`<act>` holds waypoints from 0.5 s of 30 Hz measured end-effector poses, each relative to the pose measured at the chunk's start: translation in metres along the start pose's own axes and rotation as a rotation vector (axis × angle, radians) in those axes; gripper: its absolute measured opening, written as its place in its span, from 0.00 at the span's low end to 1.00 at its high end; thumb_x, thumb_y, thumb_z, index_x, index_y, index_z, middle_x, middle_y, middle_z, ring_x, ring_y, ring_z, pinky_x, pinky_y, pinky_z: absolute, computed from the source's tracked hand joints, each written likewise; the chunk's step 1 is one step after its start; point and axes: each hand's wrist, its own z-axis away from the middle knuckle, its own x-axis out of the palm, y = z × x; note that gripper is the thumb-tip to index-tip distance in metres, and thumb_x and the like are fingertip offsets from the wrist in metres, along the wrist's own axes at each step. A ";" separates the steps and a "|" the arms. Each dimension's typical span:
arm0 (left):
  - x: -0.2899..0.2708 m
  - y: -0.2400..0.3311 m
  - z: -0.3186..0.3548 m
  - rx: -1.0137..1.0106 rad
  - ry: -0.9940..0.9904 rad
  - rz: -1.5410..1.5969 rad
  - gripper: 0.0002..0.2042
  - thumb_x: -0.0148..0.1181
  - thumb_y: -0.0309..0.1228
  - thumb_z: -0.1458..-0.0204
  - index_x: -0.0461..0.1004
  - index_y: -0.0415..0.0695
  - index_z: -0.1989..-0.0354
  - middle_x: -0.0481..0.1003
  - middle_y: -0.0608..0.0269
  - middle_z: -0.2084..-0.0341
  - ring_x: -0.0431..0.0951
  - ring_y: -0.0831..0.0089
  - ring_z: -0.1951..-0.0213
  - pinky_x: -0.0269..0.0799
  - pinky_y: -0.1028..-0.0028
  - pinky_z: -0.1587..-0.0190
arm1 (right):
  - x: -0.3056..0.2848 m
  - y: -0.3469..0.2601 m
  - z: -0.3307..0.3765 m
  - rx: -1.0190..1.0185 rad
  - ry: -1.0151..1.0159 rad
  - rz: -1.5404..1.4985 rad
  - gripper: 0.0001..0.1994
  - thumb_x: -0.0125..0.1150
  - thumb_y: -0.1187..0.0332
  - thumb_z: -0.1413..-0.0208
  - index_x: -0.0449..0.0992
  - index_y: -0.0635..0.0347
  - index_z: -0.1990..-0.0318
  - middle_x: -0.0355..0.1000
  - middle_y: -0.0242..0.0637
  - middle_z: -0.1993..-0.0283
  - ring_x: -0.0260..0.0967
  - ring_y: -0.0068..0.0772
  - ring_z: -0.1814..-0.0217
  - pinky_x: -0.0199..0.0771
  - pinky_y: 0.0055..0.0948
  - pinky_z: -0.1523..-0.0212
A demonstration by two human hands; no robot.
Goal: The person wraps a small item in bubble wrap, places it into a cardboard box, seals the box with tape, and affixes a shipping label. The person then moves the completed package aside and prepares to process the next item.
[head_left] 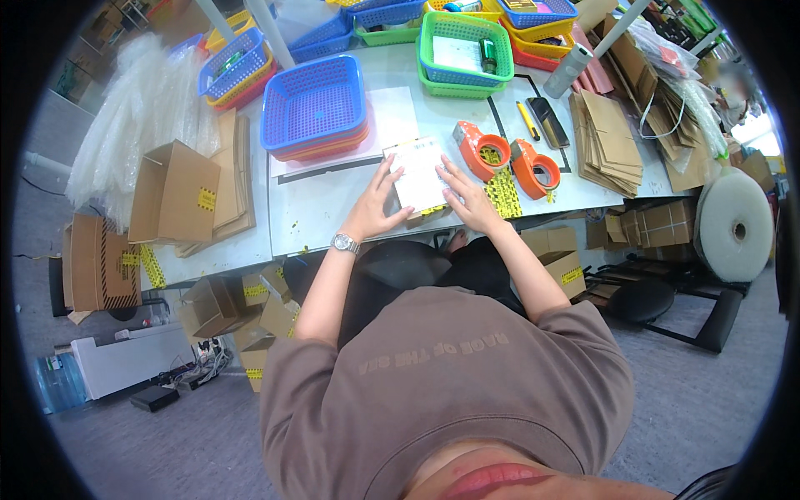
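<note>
A small cardboard box with a white label on top [418, 173] lies near the front edge of the white table [321, 208]. My left hand [375, 204] rests against the box's left side, fingers spread; a watch is on that wrist. My right hand [467, 196] presses on the box's right side. Both hands hold the box between them. Two orange tape dispensers [482, 150] [533, 167] stand just right of the box, with yellow-black tape strips [502, 192] beside them.
A stack of blue baskets [315, 107] sits behind the box, green baskets [463, 52] farther back. Flat cardboard sheets [607, 137] lie at right, folded boxes [177, 193] at left. More cartons [218, 307] and a foam roll [735, 225] are on the floor.
</note>
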 end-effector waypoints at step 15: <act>-0.003 0.002 0.000 -0.033 -0.004 -0.208 0.40 0.65 0.50 0.56 0.59 0.47 0.35 0.50 0.49 0.32 0.49 0.54 0.30 0.47 0.54 0.32 | -0.003 0.000 -0.002 0.033 -0.084 0.020 0.23 0.44 0.65 0.35 0.59 0.56 0.34 0.46 0.42 0.26 0.49 0.48 0.27 0.53 0.40 0.32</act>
